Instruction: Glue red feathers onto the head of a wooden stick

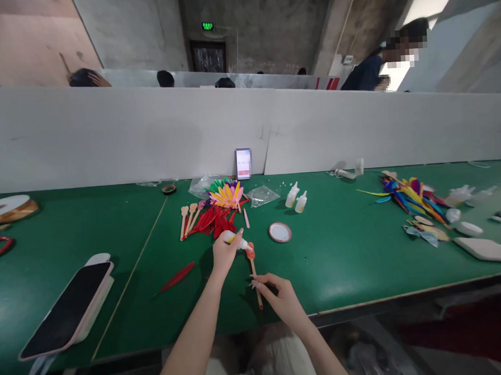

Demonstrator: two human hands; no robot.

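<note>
My left hand (pixel 225 258) is closed round a small white glue bottle (pixel 229 237), tipped so that its nozzle meets or nearly meets the orange-red head of a small wooden spoon (pixel 250 252). The handle of that spoon is pinched between the fingertips of my right hand (pixel 277 293), and its end points toward me. A single red feather (pixel 177 278) lies on the table left of my left hand. Beyond it are red feathers (pixel 218 220), several plain wooden spoons (pixel 185 220) and a bunch of yellow and pink feathers (pixel 228 196).
Two more glue bottles (pixel 292 195) stand near a round white dish (pixel 280 232) on the green table (pixel 342 266). A phone (pixel 243 164) leans on the white partition (pixel 167 130). A black-topped case (pixel 70 309) lies left; colourful feathers (pixel 414 195) lie right. A person (pixel 364 69) is beyond the partition.
</note>
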